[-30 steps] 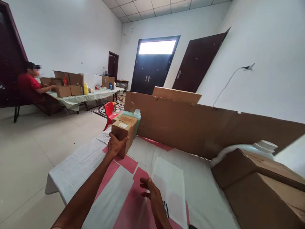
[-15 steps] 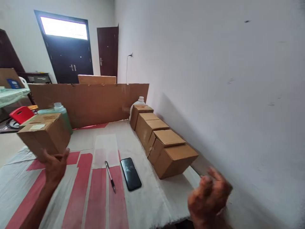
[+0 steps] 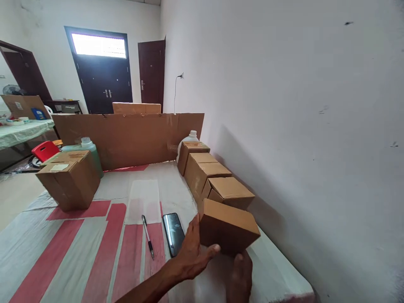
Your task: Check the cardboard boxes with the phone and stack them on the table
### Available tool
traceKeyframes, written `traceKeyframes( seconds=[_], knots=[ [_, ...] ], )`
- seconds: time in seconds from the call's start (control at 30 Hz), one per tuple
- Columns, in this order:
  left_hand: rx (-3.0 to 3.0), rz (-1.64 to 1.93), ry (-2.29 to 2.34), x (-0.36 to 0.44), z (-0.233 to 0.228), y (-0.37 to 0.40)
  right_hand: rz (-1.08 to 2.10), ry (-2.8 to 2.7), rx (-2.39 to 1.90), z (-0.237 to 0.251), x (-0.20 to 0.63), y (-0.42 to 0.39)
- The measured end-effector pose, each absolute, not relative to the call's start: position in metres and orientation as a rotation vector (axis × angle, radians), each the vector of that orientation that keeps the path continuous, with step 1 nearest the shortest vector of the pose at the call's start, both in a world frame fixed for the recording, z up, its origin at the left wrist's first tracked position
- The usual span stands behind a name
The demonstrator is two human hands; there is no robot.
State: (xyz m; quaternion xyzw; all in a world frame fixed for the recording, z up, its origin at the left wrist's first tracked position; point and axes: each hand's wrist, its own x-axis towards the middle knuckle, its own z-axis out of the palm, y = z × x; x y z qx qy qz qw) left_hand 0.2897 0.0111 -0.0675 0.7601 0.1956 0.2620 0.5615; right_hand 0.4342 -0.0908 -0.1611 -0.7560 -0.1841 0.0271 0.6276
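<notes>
Head view shows the left hand (image 3: pixel 192 256) and right hand (image 3: pixel 240 275) each with an open grip pressed against the nearest cardboard box (image 3: pixel 229 229). It sits at the surface (image 3: pixel 78 248) edge, heading a box row (image 3: pixel 208 172) along the wall, beside a phone (image 3: pixel 173 233) and pen (image 3: pixel 147 236).

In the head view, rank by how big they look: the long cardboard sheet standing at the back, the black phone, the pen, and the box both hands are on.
1. Long brown cardboard sheet, standing at the table's far end.
2. Small brown cardboard box between the left hand and right hand; nearness to the camera inflates it.
3. Black phone.
4. Slim pen.
</notes>
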Motion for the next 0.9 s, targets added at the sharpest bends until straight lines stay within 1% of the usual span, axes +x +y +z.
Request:
traceKeyframes(
  seconds=[0.07,0.13,0.27,0.37,0.47,0.53,0.6,0.73,0.8,0.9],
  knots=[
    [1.851,0.653,0.525,0.265,-0.061,0.013,0.161,-0.481,-1.685,-0.156,0.409,-0.094],
    [1.902,0.749,0.599,0.223,-0.058,0.017,0.25,-0.603,-1.616,-0.145,0.378,-0.085],
    [1.78,1.092,0.95,0.126,-0.061,0.03,0.317,-0.998,-1.479,-0.132,0.296,-0.045],
    [1.554,1.294,1.258,0.063,-0.071,0.042,0.397,-1.322,-1.322,-0.146,0.236,-0.016],
    [1.4,1.384,1.449,0.021,-0.087,0.049,0.524,-1.484,-1.283,-0.17,0.2,0.004],
    [1.359,1.393,1.475,0.007,-0.1,0.051,0.618,-1.538,-1.296,-0.18,0.193,0.013],
    [1.322,1.386,1.467,0.001,-0.112,0.049,0.696,-1.559,-1.303,-0.181,0.197,0.021],
    [1.301,1.331,1.478,0.003,-0.121,0.036,0.86,-1.49,-1.286,-0.159,0.211,0.037],
    [1.449,1.304,1.539,0.006,-0.115,0.024,0.961,-1.382,-1.268,-0.145,0.217,0.047],
    [1.871,1.235,1.624,0.015,-0.099,0.005,1.075,-1.226,-1.203,-0.126,0.224,0.064]
  ],
)
